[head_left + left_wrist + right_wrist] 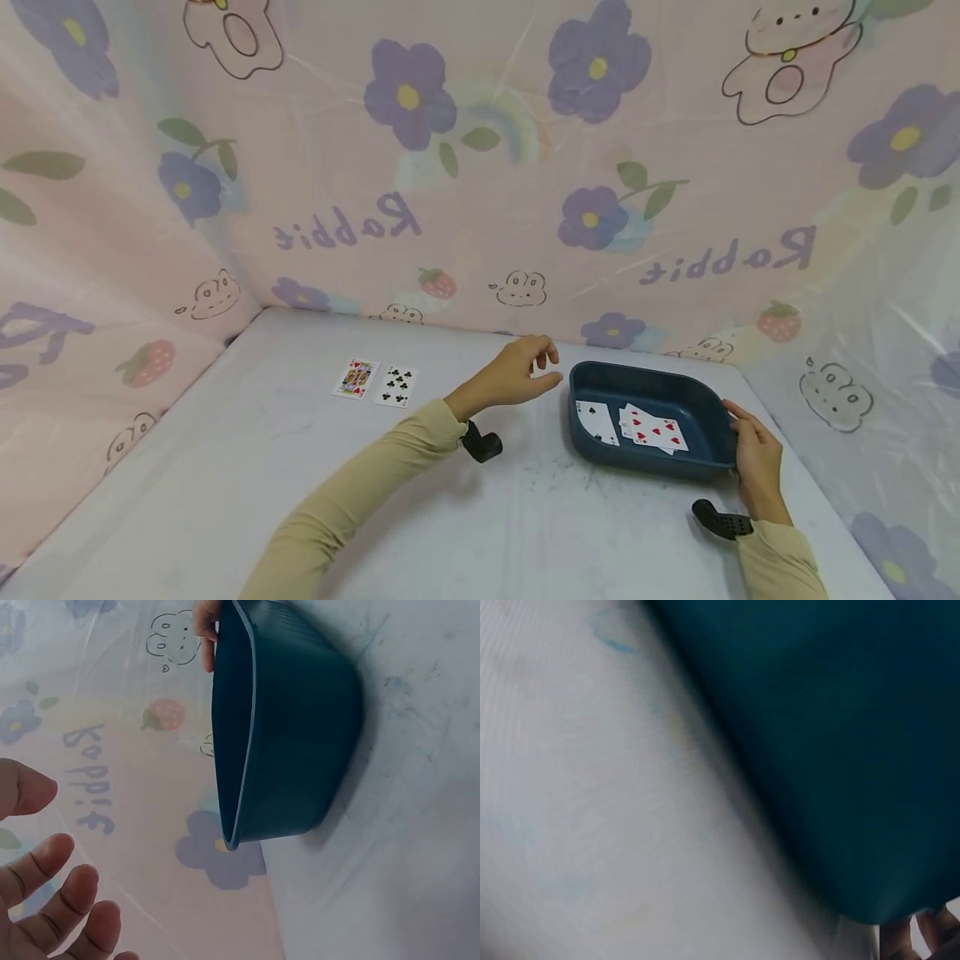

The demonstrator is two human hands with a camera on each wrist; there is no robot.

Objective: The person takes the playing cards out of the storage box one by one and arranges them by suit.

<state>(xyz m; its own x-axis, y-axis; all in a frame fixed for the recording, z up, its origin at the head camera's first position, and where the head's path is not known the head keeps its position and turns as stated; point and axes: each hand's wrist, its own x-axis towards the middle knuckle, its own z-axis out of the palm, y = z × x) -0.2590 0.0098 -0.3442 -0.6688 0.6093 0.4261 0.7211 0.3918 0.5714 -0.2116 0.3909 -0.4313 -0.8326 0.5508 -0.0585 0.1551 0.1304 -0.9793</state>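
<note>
A dark blue-green plastic basin (651, 385) stands at the right of the white table. My right hand (759, 458) grips its right end, thumb and fingers at the rim; its fingertips (930, 930) show at the corner of the right wrist view. Inside lie a spades card (597, 423) on the left and a hearts card (658, 430) overlapping others. My left hand (517, 371) hovers just left of the basin, fingers loosely bent and apart, holding nothing. The left wrist view shows a gap between its fingers (79, 889) and the basin's side (307, 727).
Two face-up cards lie on the table's left part: a red-suit court card (356, 379) and a clubs card (396, 387), side by side. A printed plastic sheet (480, 192) encloses the table at the back and sides. Black straps (482, 443) sit on both wrists.
</note>
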